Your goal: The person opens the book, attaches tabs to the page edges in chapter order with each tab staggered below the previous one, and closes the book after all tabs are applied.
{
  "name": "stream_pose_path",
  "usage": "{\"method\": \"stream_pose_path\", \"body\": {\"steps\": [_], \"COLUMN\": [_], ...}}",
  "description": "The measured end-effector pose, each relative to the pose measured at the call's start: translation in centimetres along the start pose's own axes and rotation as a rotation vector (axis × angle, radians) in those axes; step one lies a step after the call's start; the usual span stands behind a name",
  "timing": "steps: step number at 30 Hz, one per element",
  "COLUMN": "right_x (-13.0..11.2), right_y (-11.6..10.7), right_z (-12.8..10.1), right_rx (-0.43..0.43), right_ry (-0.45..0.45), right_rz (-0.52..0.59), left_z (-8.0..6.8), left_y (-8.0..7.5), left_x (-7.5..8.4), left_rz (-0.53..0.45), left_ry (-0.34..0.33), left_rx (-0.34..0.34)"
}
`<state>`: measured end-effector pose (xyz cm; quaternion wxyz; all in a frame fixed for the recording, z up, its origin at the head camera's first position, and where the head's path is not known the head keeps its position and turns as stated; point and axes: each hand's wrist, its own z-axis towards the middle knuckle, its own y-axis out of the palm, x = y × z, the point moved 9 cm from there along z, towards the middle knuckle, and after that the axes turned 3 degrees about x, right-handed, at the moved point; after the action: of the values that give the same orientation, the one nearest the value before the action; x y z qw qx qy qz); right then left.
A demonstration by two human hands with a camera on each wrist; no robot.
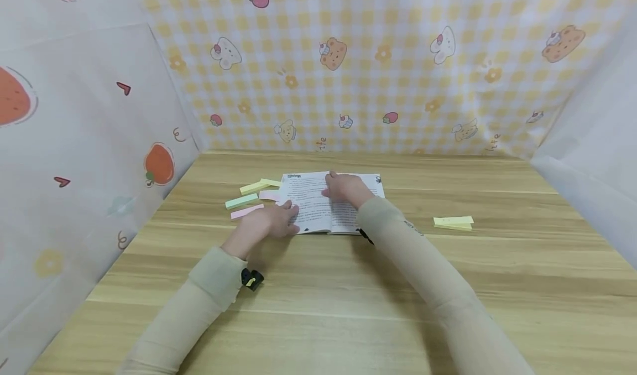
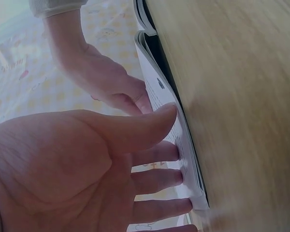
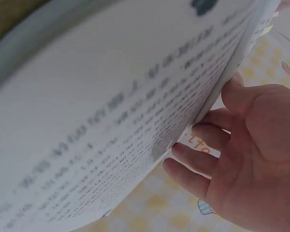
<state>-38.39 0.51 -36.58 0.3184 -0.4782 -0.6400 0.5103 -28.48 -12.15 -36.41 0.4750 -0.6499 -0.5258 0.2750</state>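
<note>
The book (image 1: 325, 202) lies open near the middle of the worktop (image 1: 318, 286), printed pages up. We judge it light and floppy: thin paper that bends and creases easily, best taken by a page edge or pinned flat near the spine. Our left hand (image 1: 269, 223) rests at the book's 8 o'clock corner, fingers straight and spread against the page edge, its grip open. Our right hand (image 1: 345, 188) lies on the pages near 12 o'clock, fingers loosely bent under a lifted leaf, not clamped. Sticky notes (image 1: 251, 198) lie at 10 o'clock; a yellow pad (image 1: 454, 222) sits well apart at 3 o'clock.
</note>
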Motion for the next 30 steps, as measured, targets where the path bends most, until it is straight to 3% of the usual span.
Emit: {"method": "stream_pose_path", "body": {"steps": [8,16,22,30], "right_x": [1.1,1.4,1.1,0.5], "right_y": [1.4,1.1,1.3,1.1], "right_z": [0.0,-1.2,-1.5,-1.6], "right_rx": [-0.063,-0.092,-0.128,-0.105], "right_ry": [-0.066,-0.125,-0.134,-0.11], "right_rz": [0.055,0.058,0.042,0.025], "left_z": [0.3,0.2,0.1,-0.2], "left_y": [0.6,0.3,0.2,0.0], "left_x": [0.1,0.0,0.1,-0.4], "left_rz": [-0.004,0.001,0.018,0.009], "left_ry": [0.003,-0.012,0.006,-0.001], "left_rx": [0.0,0.008,-0.015,-0.041]}}
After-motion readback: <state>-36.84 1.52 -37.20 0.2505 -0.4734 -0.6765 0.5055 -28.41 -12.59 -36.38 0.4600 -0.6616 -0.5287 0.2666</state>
